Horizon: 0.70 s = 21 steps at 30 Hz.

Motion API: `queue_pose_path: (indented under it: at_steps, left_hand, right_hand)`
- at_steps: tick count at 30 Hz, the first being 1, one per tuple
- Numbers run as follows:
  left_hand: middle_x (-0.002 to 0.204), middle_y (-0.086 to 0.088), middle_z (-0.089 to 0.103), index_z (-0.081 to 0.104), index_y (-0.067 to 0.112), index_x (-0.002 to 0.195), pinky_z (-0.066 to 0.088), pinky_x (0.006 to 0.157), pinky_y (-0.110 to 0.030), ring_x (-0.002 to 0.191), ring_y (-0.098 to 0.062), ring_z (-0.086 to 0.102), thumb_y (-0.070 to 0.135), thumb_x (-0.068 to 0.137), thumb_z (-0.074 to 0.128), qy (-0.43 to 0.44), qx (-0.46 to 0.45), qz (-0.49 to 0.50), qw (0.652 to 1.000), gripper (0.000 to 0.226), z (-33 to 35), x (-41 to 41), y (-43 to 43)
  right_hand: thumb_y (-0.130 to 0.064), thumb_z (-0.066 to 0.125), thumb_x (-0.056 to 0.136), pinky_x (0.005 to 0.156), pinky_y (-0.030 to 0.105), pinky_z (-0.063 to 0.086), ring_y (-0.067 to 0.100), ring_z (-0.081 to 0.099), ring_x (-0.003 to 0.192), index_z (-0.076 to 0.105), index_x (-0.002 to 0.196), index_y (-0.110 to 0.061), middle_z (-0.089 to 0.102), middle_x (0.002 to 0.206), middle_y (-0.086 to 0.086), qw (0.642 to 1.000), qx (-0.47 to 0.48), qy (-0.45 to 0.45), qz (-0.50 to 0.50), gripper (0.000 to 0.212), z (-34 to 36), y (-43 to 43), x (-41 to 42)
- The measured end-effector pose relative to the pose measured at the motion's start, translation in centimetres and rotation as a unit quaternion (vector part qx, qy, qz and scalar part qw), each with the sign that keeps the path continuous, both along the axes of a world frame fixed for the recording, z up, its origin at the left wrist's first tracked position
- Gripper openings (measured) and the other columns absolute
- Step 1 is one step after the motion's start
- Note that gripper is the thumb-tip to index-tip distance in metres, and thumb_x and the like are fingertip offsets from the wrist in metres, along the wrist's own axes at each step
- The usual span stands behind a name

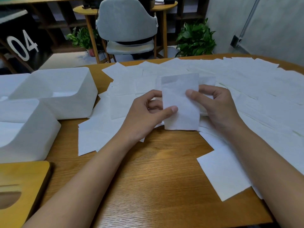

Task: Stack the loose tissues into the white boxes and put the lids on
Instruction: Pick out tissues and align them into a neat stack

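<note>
Left hand [148, 111] and right hand [213, 104] pinch one tissue [181, 102]; two white boxes [65, 92].

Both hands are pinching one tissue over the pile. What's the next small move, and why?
Probably carry the tissue left and lay it flat in the open white box. The left hand and right hand both pinch it, the box stands lidless, and many loose tissues wait.
</note>
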State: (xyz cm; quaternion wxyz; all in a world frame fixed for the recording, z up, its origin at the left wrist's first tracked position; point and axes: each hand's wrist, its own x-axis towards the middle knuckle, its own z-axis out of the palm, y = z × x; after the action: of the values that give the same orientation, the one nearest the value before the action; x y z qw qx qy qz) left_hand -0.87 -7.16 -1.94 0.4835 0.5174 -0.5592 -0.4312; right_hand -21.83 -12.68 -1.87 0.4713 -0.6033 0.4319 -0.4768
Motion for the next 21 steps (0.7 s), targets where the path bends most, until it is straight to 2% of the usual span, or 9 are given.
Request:
queue_pose_path:
  at_steps: [1,4,6,9,11,13,16,18,21]
  left_hand:
    - [0.099,-0.011,0.080,0.072,0.013,0.117,0.064,0.082,-0.031,0.094,-0.024,0.078,0.017,0.093,0.079,-0.004,0.001,0.000,1.000,0.025,-0.1,0.0,0.0]
    - [0.101,-0.008,0.078,0.078,0.013,0.107,0.059,0.076,-0.022,0.092,-0.013,0.076,0.022,0.095,0.077,-0.012,-0.010,0.040,0.999,0.015,0.0,0.5,-0.2]
    - [0.103,-0.003,0.078,0.080,0.016,0.105,0.058,0.078,-0.022,0.096,-0.011,0.074,0.025,0.098,0.074,-0.030,-0.015,0.058,0.998,0.013,0.1,1.3,-0.6]
    - [0.107,0.009,0.078,0.081,0.022,0.105,0.060,0.090,-0.035,0.106,-0.013,0.072,0.027,0.101,0.070,-0.078,-0.028,0.045,0.996,0.013,0.3,2.5,-1.0]
    - [0.108,0.013,0.077,0.081,0.027,0.110,0.061,0.088,-0.034,0.105,-0.010,0.071,0.027,0.100,0.071,-0.100,-0.037,0.041,0.993,0.014,0.6,2.9,-1.1]
    - [0.103,0.011,0.076,0.079,0.031,0.116,0.059,0.080,-0.027,0.098,-0.010,0.071,0.028,0.096,0.077,-0.125,-0.058,0.054,0.989,0.020,0.7,3.1,-1.1]
    - [0.095,0.006,0.078,0.079,0.030,0.113,0.055,0.072,-0.022,0.088,-0.012,0.071,0.028,0.089,0.084,-0.116,-0.070,0.067,0.988,0.025,0.6,3.1,-1.1]
    - [0.093,0.008,0.079,0.080,0.028,0.111,0.055,0.072,-0.022,0.087,-0.010,0.072,0.028,0.087,0.086,-0.115,-0.076,0.068,0.988,0.025,0.4,2.8,-1.1]
    - [0.096,0.013,0.078,0.082,0.026,0.106,0.049,0.072,-0.014,0.088,-0.003,0.070,0.029,0.086,0.087,-0.144,-0.094,0.068,0.983,0.022,0.2,2.8,-1.1]
  right_hand:
    - [-0.026,0.079,0.091,0.098,0.047,0.059,0.023,0.077,0.098,0.083,0.101,-0.016,0.081,0.102,0.001,1.000,0.011,-0.015,-0.009,0.015,0.0,-0.1,-0.1]
    - [-0.022,0.079,0.091,0.108,0.053,0.052,0.024,0.075,0.107,0.082,0.105,-0.013,0.080,0.109,0.003,0.999,0.017,-0.040,-0.008,0.017,0.1,-0.2,-0.1]
    - [-0.022,0.077,0.092,0.112,0.051,0.049,0.021,0.073,0.112,0.081,0.108,-0.015,0.080,0.113,0.001,0.999,0.011,-0.031,0.007,0.018,0.2,-0.1,-0.1]
    - [-0.022,0.077,0.092,0.110,0.049,0.051,0.019,0.073,0.113,0.078,0.116,-0.019,0.079,0.116,-0.001,0.999,0.011,-0.012,0.042,0.024,0.4,0.2,-0.1]
    - [-0.024,0.078,0.091,0.107,0.048,0.053,0.019,0.074,0.111,0.076,0.120,-0.022,0.078,0.117,-0.002,0.998,0.011,0.010,0.066,0.030,0.5,0.4,0.1]
    - [-0.027,0.078,0.089,0.107,0.048,0.054,0.018,0.072,0.113,0.074,0.124,-0.026,0.077,0.119,-0.004,0.996,0.005,0.026,0.088,0.035,0.3,0.5,0.2]
    - [-0.031,0.077,0.087,0.103,0.036,0.055,0.011,0.070,0.116,0.070,0.130,-0.031,0.075,0.122,-0.009,0.992,-0.006,0.043,0.115,0.043,0.3,0.6,0.4]
    - [-0.032,0.077,0.088,0.096,0.025,0.054,0.006,0.067,0.116,0.065,0.136,-0.037,0.071,0.126,-0.014,0.989,-0.016,0.065,0.131,0.050,0.3,0.7,0.5]
    - [-0.033,0.080,0.089,0.091,0.016,0.049,0.002,0.063,0.116,0.057,0.143,-0.043,0.065,0.130,-0.019,0.986,-0.035,0.092,0.137,0.060,0.2,0.7,0.7]
